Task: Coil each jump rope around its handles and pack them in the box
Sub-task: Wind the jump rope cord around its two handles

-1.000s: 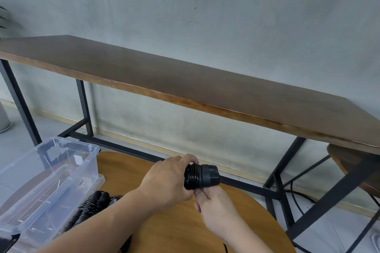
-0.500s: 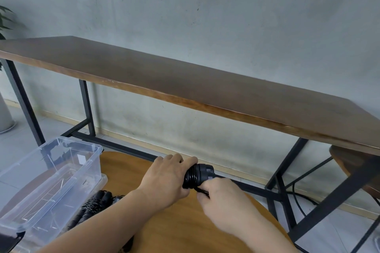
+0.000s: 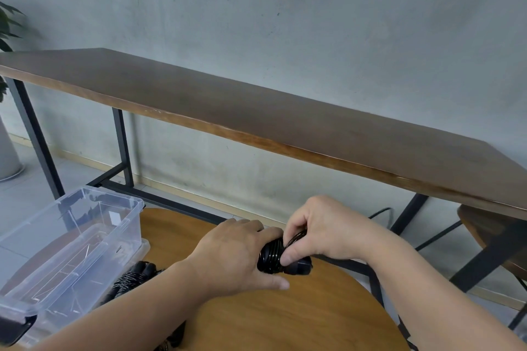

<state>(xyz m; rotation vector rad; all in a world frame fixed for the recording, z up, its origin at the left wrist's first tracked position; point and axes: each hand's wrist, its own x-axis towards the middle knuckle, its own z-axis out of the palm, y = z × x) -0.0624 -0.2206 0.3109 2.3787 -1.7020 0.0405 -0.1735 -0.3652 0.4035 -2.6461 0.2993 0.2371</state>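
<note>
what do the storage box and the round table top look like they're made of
The storage box: clear, glossy plastic, since the floor and table show through its walls. The round table: probably wood or wood-look laminate, with warm orange-brown grain streaks and a smooth satin sheen; which one can't be told from here.

Long dark wooden table (image 3: 285, 120), potted plant (image 3: 5, 28)
</note>
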